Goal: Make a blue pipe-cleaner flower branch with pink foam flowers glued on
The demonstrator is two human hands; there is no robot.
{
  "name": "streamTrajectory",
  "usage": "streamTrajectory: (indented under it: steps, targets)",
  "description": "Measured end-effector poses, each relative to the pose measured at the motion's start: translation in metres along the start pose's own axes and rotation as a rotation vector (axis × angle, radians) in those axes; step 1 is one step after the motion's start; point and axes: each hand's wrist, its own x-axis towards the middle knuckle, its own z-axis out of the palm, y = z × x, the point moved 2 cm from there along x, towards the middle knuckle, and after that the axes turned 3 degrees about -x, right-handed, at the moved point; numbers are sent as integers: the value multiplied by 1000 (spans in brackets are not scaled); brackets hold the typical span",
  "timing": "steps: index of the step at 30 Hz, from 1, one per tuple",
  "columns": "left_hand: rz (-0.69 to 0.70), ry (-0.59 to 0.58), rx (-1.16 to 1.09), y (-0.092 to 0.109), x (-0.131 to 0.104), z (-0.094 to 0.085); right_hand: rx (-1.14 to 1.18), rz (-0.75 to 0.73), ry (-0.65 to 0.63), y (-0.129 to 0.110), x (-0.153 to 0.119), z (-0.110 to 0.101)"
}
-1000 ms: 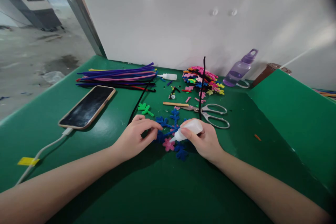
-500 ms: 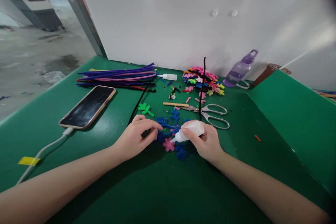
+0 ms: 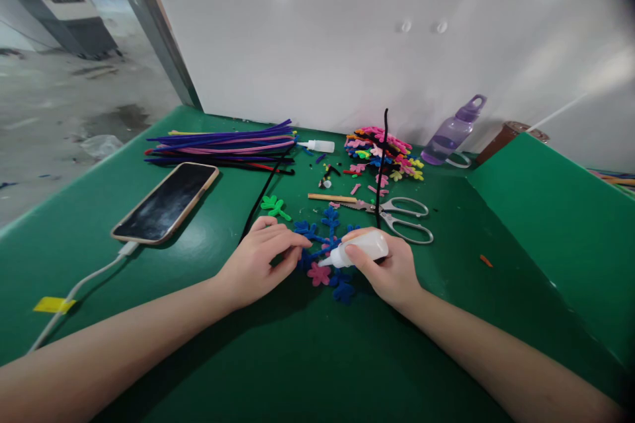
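A white glue bottle (image 3: 364, 249) lies tilted in my right hand (image 3: 394, 271), which is closed around it. Its narrow nozzle points left and down, with the tip at the upper edge of a pink pipe-cleaner flower (image 3: 319, 275). The flower lies on or against a blue pipe-cleaner snowflake (image 3: 331, 221) with branching arms. My left hand (image 3: 258, 261) is closed in a pinch at the left arms of the snowflake; the fingertips partly hide what is between them. A green pipe-cleaner sprig (image 3: 274, 205) rests just beyond my left hand.
Behind are scissors (image 3: 407, 208), a wooden stick (image 3: 332, 197), a second glue bottle (image 3: 320, 145), pipe-cleaner stems (image 3: 223, 145) and a pile of colourful pieces (image 3: 381, 145). A charging phone (image 3: 167, 201) lies left. A purple bottle (image 3: 449, 135) and green panel (image 3: 550, 225) stand right.
The glue nozzle has shifted slightly up and left across the pink flower. My left fingertips have moved a little to the right. Everything else stays in place.
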Motion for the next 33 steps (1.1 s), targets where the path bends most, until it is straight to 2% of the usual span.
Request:
streamTrajectory:
  steps: [5,9,12,16,19,22,24,30,33]
  targets:
    - [87,67,-8,11,6,-3,-2,42,7,-1,0,0]
    - [-39,109,-123,18,17,-7,50,69,-19,-1,0,0]
    - [-95,54,-278,22,29,-7,72,92,-6,-1,1,-1]
    - [-9,42,-373,24,41,1,100,94,5,0,2,-3]
    - [48,29,-421,21,41,10,125,68,-10,1,2,-3]
    - [16,-19,-453,17,36,17,132,57,-50,3,2,0]
    - [-12,-30,-452,15,34,17,150,52,-79,4,1,1]
    - [-116,32,-412,13,33,15,359,89,-167,5,0,3]
    - [-110,31,-412,13,33,15,380,114,-190,4,-1,3]
